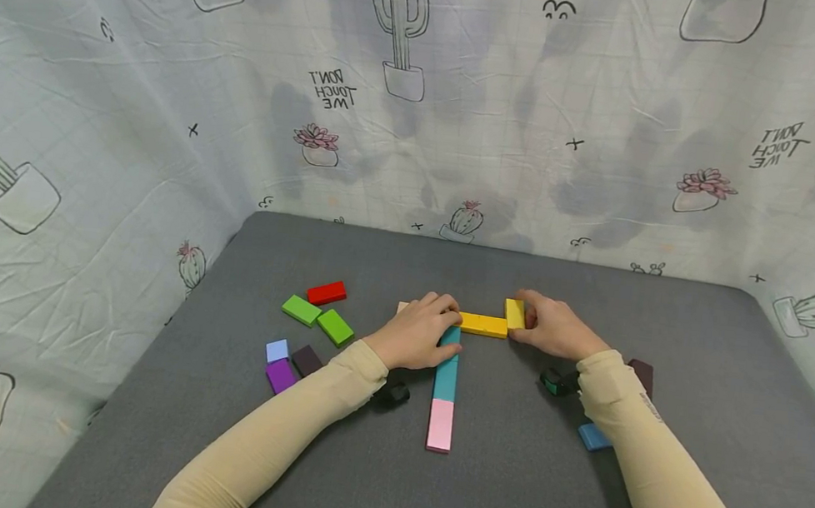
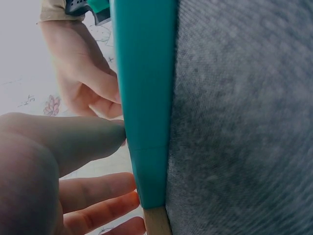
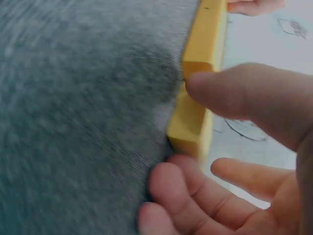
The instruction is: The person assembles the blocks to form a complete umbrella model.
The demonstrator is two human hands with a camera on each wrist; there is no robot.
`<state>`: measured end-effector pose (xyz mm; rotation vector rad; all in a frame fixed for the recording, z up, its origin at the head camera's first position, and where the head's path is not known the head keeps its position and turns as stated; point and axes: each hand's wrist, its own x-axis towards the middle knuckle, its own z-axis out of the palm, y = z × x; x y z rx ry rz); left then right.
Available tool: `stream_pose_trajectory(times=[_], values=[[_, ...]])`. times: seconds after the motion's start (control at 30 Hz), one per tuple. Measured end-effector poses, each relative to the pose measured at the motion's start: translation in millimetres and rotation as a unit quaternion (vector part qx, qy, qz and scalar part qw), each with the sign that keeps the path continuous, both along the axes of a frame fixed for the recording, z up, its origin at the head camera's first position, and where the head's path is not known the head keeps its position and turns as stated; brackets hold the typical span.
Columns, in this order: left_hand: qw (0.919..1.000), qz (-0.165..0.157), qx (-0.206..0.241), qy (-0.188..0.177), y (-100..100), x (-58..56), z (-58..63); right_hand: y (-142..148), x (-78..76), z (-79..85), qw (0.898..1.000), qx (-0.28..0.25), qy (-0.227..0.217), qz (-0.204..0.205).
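Note:
My right hand (image 1: 556, 328) pinches a pale yellow block (image 1: 515, 313) between thumb and fingers at the right end of a darker yellow row (image 1: 484, 325). In the right wrist view, the thumb lies over the near end of that pale yellow block (image 3: 188, 120), with fingertips beside its far end. My left hand (image 1: 417, 331) rests with loose fingers where the row meets a teal strip (image 1: 445, 380). Its thumb and fingertips touch the teal blocks (image 2: 146, 98) in the left wrist view. A pink block (image 1: 440, 425) continues the strip toward me. The left hand partly hides a light wood-coloured block (image 1: 402, 307).
Left of the strip lie a red block (image 1: 327, 293), green blocks (image 1: 335, 327), a light blue block (image 1: 277, 351), a purple block (image 1: 281, 375) and a dark brown block (image 1: 306, 361). Near the right sleeve are a blue block (image 1: 594, 437) and another dark block (image 1: 641, 376).

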<state>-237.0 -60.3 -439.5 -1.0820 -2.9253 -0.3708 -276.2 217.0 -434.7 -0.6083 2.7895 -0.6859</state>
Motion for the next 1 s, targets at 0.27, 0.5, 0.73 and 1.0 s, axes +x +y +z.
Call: stream_pose_trajectory(times=[0.27,0.5,0.73,1.0], values=[[1.0,-0.003,-0.002,-0.001,3,0.6,1.5,24,26.4,17.0,0.998,0.018,0.028,-0.049],[1.0,-0.003,-0.003,0.0,3,-0.2,1.4,58,55.2,32.9,0.989,0.06,0.064,-0.117],[1.0,0.001,-0.003,0.003,2,-0.7,-0.9,88,77.7,35.3,0.982,0.103,0.065,-0.143],[1.0,-0.001,0.002,0.006,0,0.8,-0.1,108,96.0,29.5,0.974,0.134,0.049,-0.173]])
